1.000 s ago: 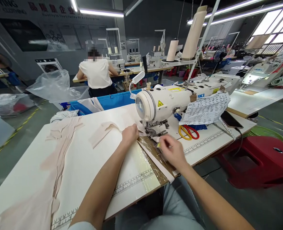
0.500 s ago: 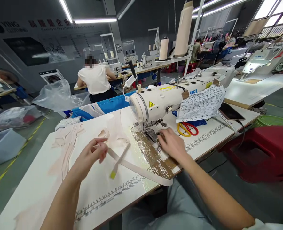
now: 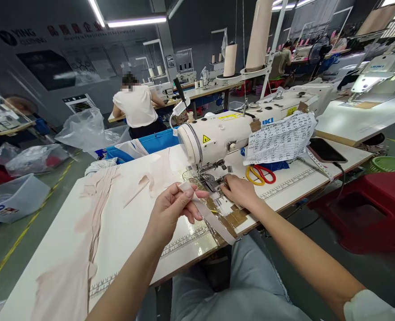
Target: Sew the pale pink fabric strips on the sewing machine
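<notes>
My left hand (image 3: 179, 201) pinches one end of a pale elastic band (image 3: 214, 220) between thumb and fingers, in front of the sewing machine (image 3: 214, 136). From there the band slopes down to the right and over the table's front edge. Beside the presser foot and the metal plate (image 3: 210, 182), my right hand (image 3: 239, 191) rests with its fingers curled; whatever its fingertips hold is hidden. A thin, pale piece of fabric (image 3: 157, 176) lies left of the needle area, with a narrow strip trailing from it.
More pale fabric pieces (image 3: 98, 200) lie along the table's left side. Red and yellow scissors (image 3: 260, 174), a handwritten sheet (image 3: 279, 140) and a phone (image 3: 327, 150) are to the right. A red stool (image 3: 367, 214) stands beside the table. A person in white (image 3: 135, 106) sits ahead.
My left hand has moved right and taken hold of the elastic band's end, lifting it off the table. My right hand stays beside the presser foot. The view has shifted slightly.
</notes>
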Demonstrator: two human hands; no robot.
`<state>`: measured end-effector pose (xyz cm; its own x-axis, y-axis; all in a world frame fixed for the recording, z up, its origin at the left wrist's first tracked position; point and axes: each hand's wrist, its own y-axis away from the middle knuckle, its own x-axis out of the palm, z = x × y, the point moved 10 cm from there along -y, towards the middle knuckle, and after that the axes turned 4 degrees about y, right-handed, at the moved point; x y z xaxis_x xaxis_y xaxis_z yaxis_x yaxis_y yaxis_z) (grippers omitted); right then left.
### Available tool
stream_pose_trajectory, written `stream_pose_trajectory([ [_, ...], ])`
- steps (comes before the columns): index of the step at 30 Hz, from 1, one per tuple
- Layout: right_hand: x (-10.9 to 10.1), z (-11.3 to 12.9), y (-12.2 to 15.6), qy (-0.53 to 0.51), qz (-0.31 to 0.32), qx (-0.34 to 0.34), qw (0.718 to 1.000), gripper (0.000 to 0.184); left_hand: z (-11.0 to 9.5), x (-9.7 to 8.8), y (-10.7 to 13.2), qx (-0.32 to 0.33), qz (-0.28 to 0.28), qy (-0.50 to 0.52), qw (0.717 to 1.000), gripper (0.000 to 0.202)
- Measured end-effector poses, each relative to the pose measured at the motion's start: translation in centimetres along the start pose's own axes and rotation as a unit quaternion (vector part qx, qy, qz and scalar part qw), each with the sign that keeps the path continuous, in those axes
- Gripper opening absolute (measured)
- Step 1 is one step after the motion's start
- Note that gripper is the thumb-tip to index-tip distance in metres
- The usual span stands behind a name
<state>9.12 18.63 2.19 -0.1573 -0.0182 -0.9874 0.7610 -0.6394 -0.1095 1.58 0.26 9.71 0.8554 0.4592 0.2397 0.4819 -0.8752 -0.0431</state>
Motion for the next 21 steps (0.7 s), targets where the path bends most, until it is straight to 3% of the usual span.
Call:
stream_pose_trajectory([
  [5,0.1,-0.1,1.8,-0.042,-0.039,-0.022,0.998,0.015,0.8,0.1,-0.5,-0.003,-0.028,0.01,1.0,0.04],
  [12,-1.0,-2.9,5.2,-0.211,-0.137,0.001,0.968,0.026,5.2,-1.5,-3.0,-0.047,-0.041,0.022,0.998,0.046],
  [17,-1.8,0.8,6.4,-0.371,-0.123,-0.04,0.92,0.029,8.1,-2.3,-3.5,-0.071,-0.068,0.008,0.995,0.044],
  [21,-2.3,4.4,5.1,-0.44,-0.087,-0.061,0.892,0.022,9.2,-1.9,-3.4,-0.059,-0.063,0.026,0.996,0.045],
])
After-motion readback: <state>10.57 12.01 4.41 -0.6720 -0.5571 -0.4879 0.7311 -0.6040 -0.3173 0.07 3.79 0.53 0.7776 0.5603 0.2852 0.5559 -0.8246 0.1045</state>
